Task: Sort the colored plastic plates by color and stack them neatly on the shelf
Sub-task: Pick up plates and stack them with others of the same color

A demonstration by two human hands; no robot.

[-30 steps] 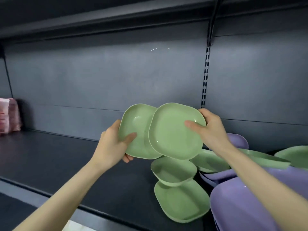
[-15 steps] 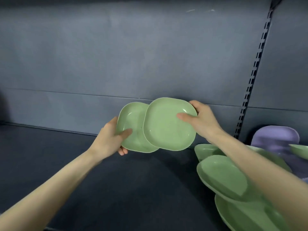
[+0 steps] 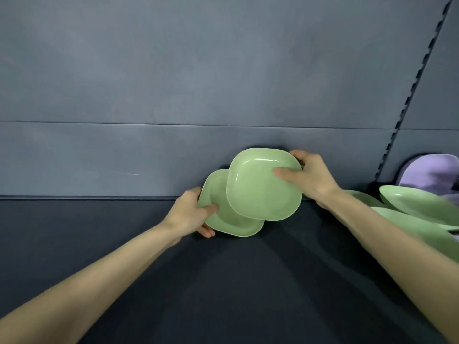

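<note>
Two green square plates with rounded corners are held low over the dark shelf [image 3: 223,294], close to its back wall. My left hand [image 3: 191,214] grips the lower green plate [image 3: 228,222] by its left rim, thumb on top. My right hand [image 3: 308,177] grips the upper green plate [image 3: 260,187] by its right rim, tilted toward me and overlapping the lower one. Whether the lower plate touches the shelf cannot be told.
At the right edge lie several loose green plates [image 3: 417,207] in a heap, with a purple plate [image 3: 432,170] leaning behind them. A slotted upright [image 3: 409,100] runs up the grey back wall. Bare shelf stretches to the left.
Both hands have carried the two green plates down and toward the back of the shelf. The view has tilted down and left, so the heap sits further right.
</note>
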